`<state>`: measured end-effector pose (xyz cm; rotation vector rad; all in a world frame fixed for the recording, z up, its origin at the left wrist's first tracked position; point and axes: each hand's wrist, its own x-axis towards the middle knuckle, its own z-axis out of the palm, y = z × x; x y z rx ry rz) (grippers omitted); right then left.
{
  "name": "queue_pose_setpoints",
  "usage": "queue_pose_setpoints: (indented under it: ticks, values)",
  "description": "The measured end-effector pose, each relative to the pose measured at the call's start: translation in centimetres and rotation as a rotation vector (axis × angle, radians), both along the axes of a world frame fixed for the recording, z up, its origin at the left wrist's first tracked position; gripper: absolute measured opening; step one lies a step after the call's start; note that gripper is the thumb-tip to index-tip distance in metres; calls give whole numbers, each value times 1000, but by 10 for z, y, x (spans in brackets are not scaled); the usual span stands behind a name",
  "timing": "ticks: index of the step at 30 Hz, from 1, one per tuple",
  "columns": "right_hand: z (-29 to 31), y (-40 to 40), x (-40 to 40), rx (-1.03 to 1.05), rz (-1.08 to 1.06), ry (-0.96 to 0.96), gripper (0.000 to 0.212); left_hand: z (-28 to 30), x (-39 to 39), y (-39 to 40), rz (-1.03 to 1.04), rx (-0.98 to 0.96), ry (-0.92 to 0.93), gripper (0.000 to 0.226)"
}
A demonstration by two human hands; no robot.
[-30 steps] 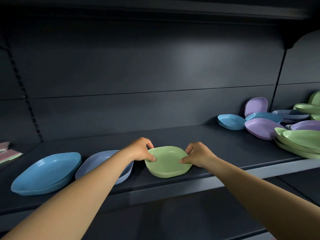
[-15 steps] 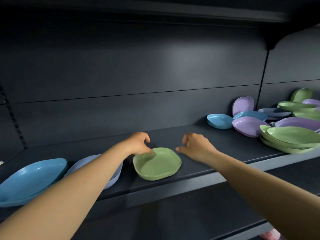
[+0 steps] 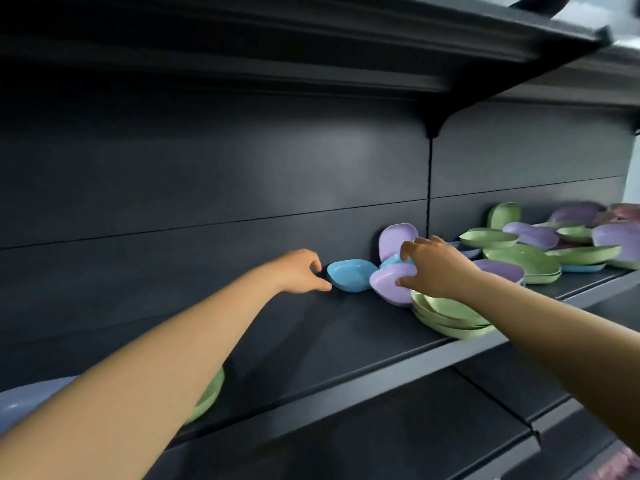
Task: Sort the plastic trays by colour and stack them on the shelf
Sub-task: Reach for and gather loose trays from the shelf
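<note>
My left hand [image 3: 301, 271] reaches to a small blue tray [image 3: 349, 274] on the dark shelf [image 3: 332, 337]; its fingertips are at the tray's left rim, fingers loosely curved, holding nothing. My right hand [image 3: 436, 268] pinches a tilted purple tray [image 3: 389, 282] between thumb and fingers. Another purple tray [image 3: 396, 237] leans upright against the back wall. A stack of green trays [image 3: 446, 317] lies under my right wrist. The green tray [image 3: 207, 396] set down earlier peeks out below my left forearm, beside a pale blue tray [image 3: 20, 403].
Mixed green [image 3: 519, 258] and purple trays [image 3: 533, 233] pile along the shelf's right part. A shelf board [image 3: 381, 46] hangs overhead, its bracket [image 3: 431, 129] above the trays. A lower shelf [image 3: 398, 427] runs beneath.
Both hands left the green tray and swung right along the shelf. My right hand took hold of the purple tray; my left hand reached the small blue tray.
</note>
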<state>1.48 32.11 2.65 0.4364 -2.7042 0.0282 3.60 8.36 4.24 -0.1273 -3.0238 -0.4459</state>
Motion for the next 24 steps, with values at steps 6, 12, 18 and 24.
queue_pose_setpoints:
  ticks: [6, 12, 18, 24]
  values:
    - [-1, 103, -45, -54, 1, -85, 43, -12, -40, 94, 1, 140, -74, 39]
    - [-10, 161, -68, -10, -94, -330, 39, -37, -72, 160, 128, 416, -223, 38]
    - [-22, 173, -94, -85, -75, -520, 45, -57, -83, 179, 290, 578, -271, 24]
    - [-39, 170, -107, -163, 4, -580, 26, -65, -86, 185, 350, 681, -273, 16]
